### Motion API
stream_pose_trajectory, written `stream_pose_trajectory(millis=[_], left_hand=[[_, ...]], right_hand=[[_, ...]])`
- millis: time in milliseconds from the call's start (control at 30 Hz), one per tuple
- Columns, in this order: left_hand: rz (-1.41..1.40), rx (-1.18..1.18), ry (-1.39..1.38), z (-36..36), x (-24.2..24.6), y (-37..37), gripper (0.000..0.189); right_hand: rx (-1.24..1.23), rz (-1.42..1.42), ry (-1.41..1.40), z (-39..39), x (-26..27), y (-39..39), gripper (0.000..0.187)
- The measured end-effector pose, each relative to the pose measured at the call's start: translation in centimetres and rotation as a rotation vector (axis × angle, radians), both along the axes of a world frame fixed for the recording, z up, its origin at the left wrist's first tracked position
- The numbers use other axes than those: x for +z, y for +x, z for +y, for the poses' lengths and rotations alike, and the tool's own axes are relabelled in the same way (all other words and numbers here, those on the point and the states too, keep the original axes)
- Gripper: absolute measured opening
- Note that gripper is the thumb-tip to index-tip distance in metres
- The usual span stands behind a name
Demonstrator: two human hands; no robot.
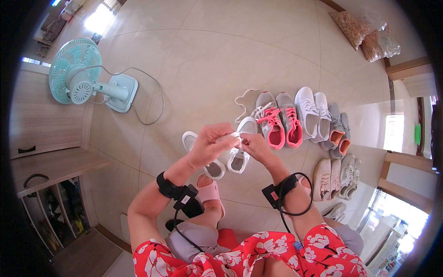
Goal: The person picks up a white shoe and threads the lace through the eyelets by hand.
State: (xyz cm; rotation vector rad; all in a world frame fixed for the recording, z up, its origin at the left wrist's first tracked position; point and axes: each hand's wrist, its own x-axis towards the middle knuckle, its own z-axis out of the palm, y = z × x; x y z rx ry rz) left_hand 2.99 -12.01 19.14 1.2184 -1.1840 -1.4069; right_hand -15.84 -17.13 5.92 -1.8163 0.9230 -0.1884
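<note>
My left hand point(213, 143) pinches a white shoelace point(230, 136) between thumb and fingers, above a pair of white and grey shoes on the floor. Close beside it, my right hand point(256, 148) has its fingertips on the same lace. Under the hands stands one white and grey shoe point(247, 126); its mate point(214, 169) lies to the left, partly hidden by my left hand and forearm. A loose white lace point(239, 107) trails on the floor past the shoes, towards the grey sneakers with pink laces point(270, 119).
To the right stand white canvas shoes point(306, 110), grey shoes with orange lining point(335, 126) and several pale shoes point(323, 176). A mint-green fan point(121, 93) with its cord is at the left, near a wooden cabinet point(52, 114). Filled plastic bags point(375, 41) lie at the upper right.
</note>
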Motion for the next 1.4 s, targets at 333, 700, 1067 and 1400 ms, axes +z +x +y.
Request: stream_pose_trajectory(millis=[333,700,1067,1400], left_hand=[[0.531,0.334,0.423,-0.6,-3.0,-0.4,0.018],[0.816,0.275,0.303,-0.9,-4.8,-0.5,0.02],[0.422,0.982,-0.031,-2.7,-7.7,2.8,0.027],[-0.012,0.169,0.674,1.2,-17.1,-1.9,0.015]], right_hand=[[-0.358,-0.367,0.397,-1.1,9.4,0.4,0.02],[-0.561,-0.562,0.093,-1.6,7.4,-0.1,0.013],[-1.032,-0.811,0.077,-3.9,9.6,-3.0,0.023],[-0.369,0.086,0.257,-1.7,1.3,-4.6,0.028]])
